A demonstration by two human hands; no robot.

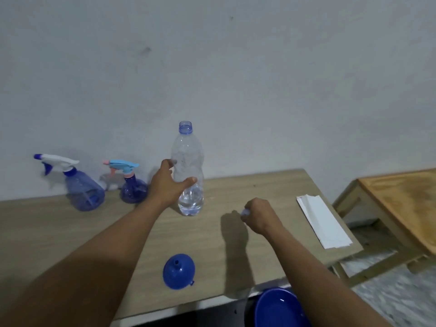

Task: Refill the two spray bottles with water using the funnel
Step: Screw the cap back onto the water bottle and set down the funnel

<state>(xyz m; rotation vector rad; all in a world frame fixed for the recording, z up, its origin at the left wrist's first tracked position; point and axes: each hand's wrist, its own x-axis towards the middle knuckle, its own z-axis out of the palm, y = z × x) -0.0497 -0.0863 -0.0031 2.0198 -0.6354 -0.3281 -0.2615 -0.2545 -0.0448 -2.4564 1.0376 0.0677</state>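
Nearest the person, a blue funnel [178,271] is lying mouth-down on the wooden table [70,232], untouched, below and between both hands. Further out, the right hand [258,215] is clenching what looks like a small pale cap, while the left hand [168,182] is gripping an uncapped water bottle [188,171], roughly a quarter full. Beyond the left fingers, both spray bottles [83,187] [132,185] are standing with trigger heads on, so filling seems yet to begin.

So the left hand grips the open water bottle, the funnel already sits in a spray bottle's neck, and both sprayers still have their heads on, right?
Not quite. In the head view the funnel lies upside down on the table, not in a spray bottle. The left hand does grip the open water bottle, and both spray bottles keep their heads.
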